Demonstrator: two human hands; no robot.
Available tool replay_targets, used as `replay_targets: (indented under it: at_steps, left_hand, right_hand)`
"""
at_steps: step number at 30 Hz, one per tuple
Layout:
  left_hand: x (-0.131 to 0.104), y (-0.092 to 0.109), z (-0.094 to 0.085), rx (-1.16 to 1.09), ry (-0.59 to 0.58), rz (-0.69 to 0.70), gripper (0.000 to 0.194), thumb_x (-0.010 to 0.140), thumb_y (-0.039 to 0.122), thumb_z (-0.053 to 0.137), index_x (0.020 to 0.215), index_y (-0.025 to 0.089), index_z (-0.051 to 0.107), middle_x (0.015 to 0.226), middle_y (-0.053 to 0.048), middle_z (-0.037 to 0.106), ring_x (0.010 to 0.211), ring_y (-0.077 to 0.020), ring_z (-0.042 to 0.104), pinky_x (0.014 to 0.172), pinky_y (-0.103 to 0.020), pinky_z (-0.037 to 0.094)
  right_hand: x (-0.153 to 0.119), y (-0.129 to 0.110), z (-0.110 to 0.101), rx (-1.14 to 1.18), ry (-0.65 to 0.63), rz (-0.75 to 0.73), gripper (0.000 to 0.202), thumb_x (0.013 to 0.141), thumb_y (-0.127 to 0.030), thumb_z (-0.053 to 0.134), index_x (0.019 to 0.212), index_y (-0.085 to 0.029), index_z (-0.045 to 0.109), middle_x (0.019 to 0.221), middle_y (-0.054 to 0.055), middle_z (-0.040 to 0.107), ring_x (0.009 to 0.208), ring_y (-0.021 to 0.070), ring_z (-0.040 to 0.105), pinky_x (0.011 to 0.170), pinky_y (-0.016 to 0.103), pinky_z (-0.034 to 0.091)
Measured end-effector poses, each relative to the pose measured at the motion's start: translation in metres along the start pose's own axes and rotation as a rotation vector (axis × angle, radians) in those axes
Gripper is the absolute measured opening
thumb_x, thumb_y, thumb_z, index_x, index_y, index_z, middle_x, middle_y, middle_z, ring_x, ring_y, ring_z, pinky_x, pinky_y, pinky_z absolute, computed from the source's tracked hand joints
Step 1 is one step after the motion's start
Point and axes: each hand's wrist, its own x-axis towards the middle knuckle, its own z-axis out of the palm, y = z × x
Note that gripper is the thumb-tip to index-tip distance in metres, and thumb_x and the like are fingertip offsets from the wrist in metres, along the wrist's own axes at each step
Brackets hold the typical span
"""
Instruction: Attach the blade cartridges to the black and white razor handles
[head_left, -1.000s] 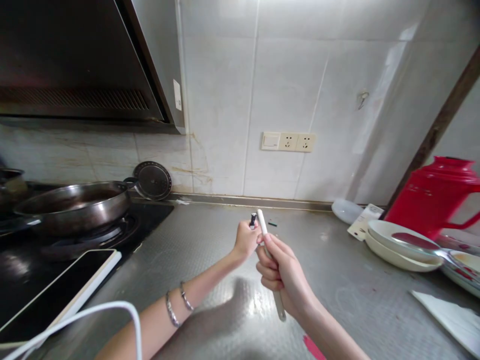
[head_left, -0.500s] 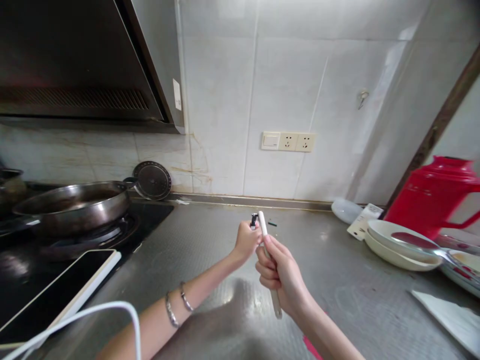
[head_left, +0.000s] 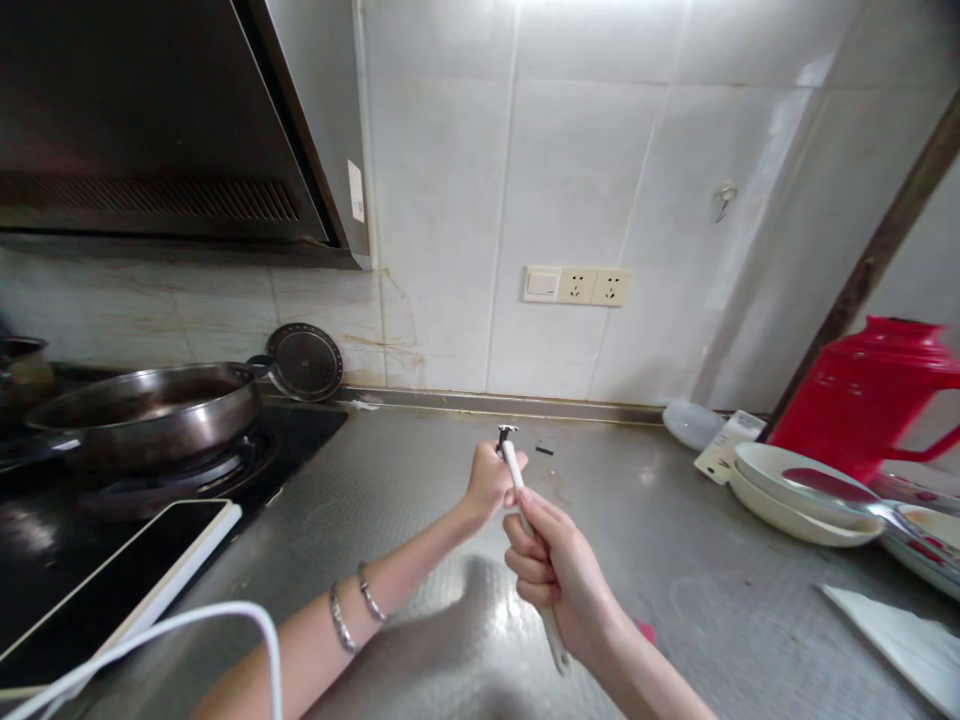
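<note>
My left hand [head_left: 491, 478] is closed around a small razor [head_left: 507, 432], its dark neck and T-shaped head sticking up above the fingers. My right hand [head_left: 551, 555] grips a slim white toothbrush [head_left: 513, 465] by the handle, whose lower end slants out below the fist. The brush's rounded tip meets or overlaps the razor just under its head; its bristles do not show. Behind the hands, a short black strip [head_left: 544, 450] lies on the metal counter [head_left: 420, 470].
At left, a steel pan [head_left: 172, 420] sits on the black cooktop, with a white-edged slab [head_left: 180, 560] and white cable [head_left: 259, 615] nearer me. Stacked bowls [head_left: 795, 510], a white card [head_left: 724, 450], a red thermos jug [head_left: 862, 400] and a white sheet [head_left: 892, 640] are at right.
The toothbrush's tip has shifted slightly left and down, across the razor's neck. My right hand has slid a little left and lower. More of the razor's head shows; my left hand barely moved.
</note>
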Motion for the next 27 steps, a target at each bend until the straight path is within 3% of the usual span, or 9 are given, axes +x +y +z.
replay_targets:
  at_steps: [2,5,8,11,15,17,22,27]
  left_hand:
    - [0.003,-0.001,-0.001,-0.017,0.031,-0.015,0.032,0.060,0.015,0.056,0.045,0.018,0.028,0.035,0.010,0.024,0.030,-0.0006,0.021,0.034,-0.017,0.013]
    - [0.006,0.004,-0.002,-0.061,0.059,-0.085,0.031,0.061,0.018,0.057,0.049,0.019,0.028,0.035,0.011,0.023,0.029,-0.0014,0.020,0.033,-0.017,0.012]
    - [0.007,0.012,-0.006,-0.174,0.016,-0.210,0.029,0.062,0.021,0.057,0.055,0.021,0.029,0.036,0.012,0.022,0.029,-0.0021,0.017,0.031,-0.017,0.009]
    - [0.009,0.018,-0.010,-0.270,-0.037,-0.287,0.030,0.065,0.022,0.056,0.056,0.021,0.027,0.038,0.012,0.021,0.030,-0.0014,0.014,0.032,-0.017,0.007]
    - [0.010,0.018,-0.011,-0.274,-0.043,-0.380,0.035,0.072,0.030,0.053,0.056,0.021,0.024,0.039,0.012,0.019,0.030,-0.0012,0.014,0.033,-0.016,0.007]
    - [0.009,0.016,-0.009,-0.240,-0.044,-0.422,0.035,0.074,0.033,0.052,0.055,0.021,0.025,0.038,0.012,0.021,0.029,-0.0012,0.015,0.032,-0.017,0.007]
    - [0.006,0.012,-0.005,-0.171,-0.047,-0.411,0.034,0.076,0.035,0.051,0.056,0.020,0.028,0.038,0.011,0.023,0.029,-0.0009,0.016,0.032,-0.016,0.007]
    - [0.008,0.010,-0.006,-0.170,-0.039,-0.387,0.034,0.076,0.034,0.051,0.057,0.020,0.027,0.040,0.012,0.021,0.030,-0.0009,0.015,0.032,-0.016,0.006]
  right_hand:
    - [-0.001,-0.006,0.001,-0.040,-0.012,-0.058,0.029,0.077,-0.046,0.056,0.076,-0.022,0.040,0.047,-0.011,0.021,0.038,0.0029,0.005,0.031,0.014,0.004]
    - [0.005,-0.033,0.000,-0.197,-0.018,-0.302,0.024,0.080,-0.045,0.053,0.086,-0.022,0.046,0.050,-0.010,0.027,0.038,0.0035,0.012,0.033,0.016,0.011]
    - [0.020,-0.071,-0.009,-0.582,0.005,-0.532,0.024,0.079,-0.043,0.053,0.087,-0.020,0.054,0.057,-0.005,0.043,0.049,0.0072,0.037,0.045,0.019,0.028]
    - [0.041,-0.099,-0.024,-0.998,0.116,-0.664,0.031,0.077,-0.047,0.052,0.078,-0.017,0.061,0.059,-0.001,0.050,0.055,0.0100,0.042,0.051,0.021,0.029]
    - [0.069,-0.103,-0.041,-1.391,0.357,-0.677,0.048,0.075,-0.058,0.048,0.060,-0.015,0.063,0.047,-0.002,0.043,0.049,0.0102,0.038,0.049,0.022,0.024]
    - [0.078,-0.095,-0.043,-1.494,0.399,-0.689,0.054,0.073,-0.063,0.045,0.056,-0.015,0.062,0.045,-0.002,0.042,0.049,0.0101,0.038,0.049,0.021,0.023]
    - [0.089,-0.083,-0.045,-1.625,0.319,-0.684,0.062,0.072,-0.068,0.041,0.047,-0.014,0.055,0.043,-0.002,0.039,0.050,0.0093,0.033,0.048,0.021,0.022]
    - [0.088,-0.100,-0.066,-1.646,0.255,-0.583,0.064,0.070,-0.071,0.040,0.048,-0.014,0.056,0.044,-0.002,0.037,0.048,0.0093,0.032,0.046,0.022,0.022]
